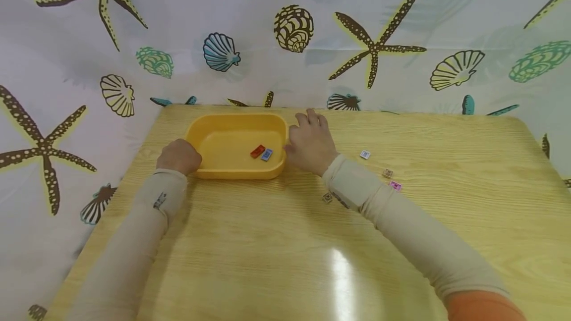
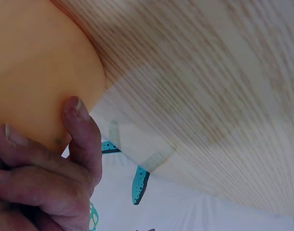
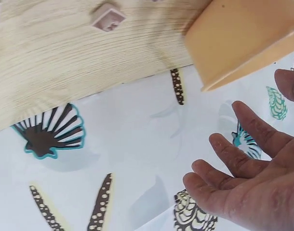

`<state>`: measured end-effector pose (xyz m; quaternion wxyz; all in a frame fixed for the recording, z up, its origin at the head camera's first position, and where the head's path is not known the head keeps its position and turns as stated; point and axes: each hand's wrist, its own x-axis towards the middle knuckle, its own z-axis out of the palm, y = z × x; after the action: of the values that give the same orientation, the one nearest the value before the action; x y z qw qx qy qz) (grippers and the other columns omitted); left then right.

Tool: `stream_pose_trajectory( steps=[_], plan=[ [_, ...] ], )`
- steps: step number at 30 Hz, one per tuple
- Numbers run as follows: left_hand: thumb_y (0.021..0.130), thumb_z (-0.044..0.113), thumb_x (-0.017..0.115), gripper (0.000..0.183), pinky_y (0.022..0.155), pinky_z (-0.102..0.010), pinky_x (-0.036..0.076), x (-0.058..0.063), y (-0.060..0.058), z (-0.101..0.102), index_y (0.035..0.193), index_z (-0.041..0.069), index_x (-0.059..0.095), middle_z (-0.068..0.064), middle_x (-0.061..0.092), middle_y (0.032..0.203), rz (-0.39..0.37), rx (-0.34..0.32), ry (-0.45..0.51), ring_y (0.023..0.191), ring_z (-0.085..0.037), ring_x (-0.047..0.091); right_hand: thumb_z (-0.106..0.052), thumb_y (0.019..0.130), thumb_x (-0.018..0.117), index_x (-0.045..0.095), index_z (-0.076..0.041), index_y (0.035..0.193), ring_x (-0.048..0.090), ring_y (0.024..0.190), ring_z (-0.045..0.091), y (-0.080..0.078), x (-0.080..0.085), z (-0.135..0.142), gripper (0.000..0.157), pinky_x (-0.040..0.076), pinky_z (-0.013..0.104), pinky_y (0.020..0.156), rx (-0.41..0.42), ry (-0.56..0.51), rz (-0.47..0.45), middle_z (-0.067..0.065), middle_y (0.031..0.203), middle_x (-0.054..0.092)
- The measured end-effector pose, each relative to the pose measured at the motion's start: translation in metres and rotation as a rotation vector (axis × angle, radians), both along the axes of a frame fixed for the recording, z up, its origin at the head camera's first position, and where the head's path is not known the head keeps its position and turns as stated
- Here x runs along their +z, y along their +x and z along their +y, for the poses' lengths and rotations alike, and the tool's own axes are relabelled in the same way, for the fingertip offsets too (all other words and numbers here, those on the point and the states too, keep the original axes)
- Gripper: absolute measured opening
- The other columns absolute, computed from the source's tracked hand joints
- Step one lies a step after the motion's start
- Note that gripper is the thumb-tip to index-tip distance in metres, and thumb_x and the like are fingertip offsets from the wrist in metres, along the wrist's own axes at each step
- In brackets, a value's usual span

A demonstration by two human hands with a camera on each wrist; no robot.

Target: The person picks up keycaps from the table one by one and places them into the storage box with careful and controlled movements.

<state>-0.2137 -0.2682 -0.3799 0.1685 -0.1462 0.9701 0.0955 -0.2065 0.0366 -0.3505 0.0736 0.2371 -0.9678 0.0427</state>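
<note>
A yellow plastic basin stands near the back left of the table. My left hand grips its left rim; in the left wrist view the curled fingers lie against the outer wall. At the right end is my right hand, its fingers spread and loosely bent beside the rim. The right wrist view shows these fingers apart, with the basin's wall beyond them. Inside the basin, a small red block and a small blue block lie side by side.
Several small printed blocks lie on the wooden table to the right: a white one, a brown one, a pink one and another brown one by my right forearm. A shell-patterned cloth hangs behind the table.
</note>
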Motion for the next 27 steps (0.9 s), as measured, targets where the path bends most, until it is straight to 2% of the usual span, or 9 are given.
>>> stream_pose_trajectory(
  steps=[9, 13, 19, 24, 27],
  plan=[
    [0.086, 0.017, 0.04, 0.023, 0.048, -0.032, 0.042, -0.001, 0.001, 0.002, 0.069, 0.007, 0.054, -0.009, 0.052, 0.07, -0.005, 0.022, 0.008, 0.061, -0.023, 0.052, -0.031, 0.087, 0.065, 0.066, -0.004, 0.077, 0.041, 0.131, 0.046, -0.005, -0.009, 0.046, 0.029, 0.035, 0.058, 0.106, -0.046, -0.071, 0.024, 0.025, 0.13, 0.055],
    [0.085, 0.017, 0.04, 0.023, 0.049, -0.032, 0.042, 0.0, 0.003, -0.001, 0.069, 0.007, 0.053, -0.01, 0.051, 0.071, -0.006, 0.028, -0.005, 0.062, -0.023, 0.052, -0.031, 0.088, 0.064, 0.064, -0.003, 0.073, 0.042, 0.129, 0.048, -0.007, -0.013, 0.069, 0.031, 0.034, 0.061, 0.104, -0.087, -0.07, 0.004, 0.027, 0.13, 0.055],
    [0.084, 0.017, 0.04, 0.022, 0.049, -0.033, 0.042, 0.004, 0.004, -0.001, 0.07, 0.006, 0.054, -0.011, 0.052, 0.073, -0.006, 0.034, -0.004, 0.063, -0.024, 0.053, -0.03, 0.089, 0.061, 0.063, -0.002, 0.073, 0.038, 0.13, 0.05, -0.009, -0.022, 0.104, 0.032, 0.03, 0.064, 0.105, -0.181, -0.043, -0.08, 0.029, 0.131, 0.052],
    [0.084, 0.016, 0.04, 0.022, 0.049, -0.032, 0.042, 0.004, 0.002, 0.003, 0.069, 0.007, 0.053, -0.009, 0.05, 0.07, -0.02, 0.028, 0.001, 0.062, -0.024, 0.052, -0.027, 0.09, 0.057, 0.064, 0.0, 0.078, 0.032, 0.133, 0.053, -0.008, -0.035, 0.13, 0.031, 0.026, 0.066, 0.106, -0.259, -0.007, -0.177, 0.031, 0.135, 0.047],
    [0.084, 0.016, 0.039, 0.023, 0.048, -0.032, 0.042, 0.003, 0.0, 0.004, 0.07, 0.006, 0.054, -0.01, 0.05, 0.07, -0.028, 0.03, -0.004, 0.062, -0.024, 0.053, -0.027, 0.091, 0.055, 0.065, 0.0, 0.081, 0.031, 0.133, 0.053, -0.007, -0.043, 0.14, 0.031, 0.026, 0.066, 0.107, -0.287, 0.005, -0.204, 0.031, 0.133, 0.048]
  ],
)
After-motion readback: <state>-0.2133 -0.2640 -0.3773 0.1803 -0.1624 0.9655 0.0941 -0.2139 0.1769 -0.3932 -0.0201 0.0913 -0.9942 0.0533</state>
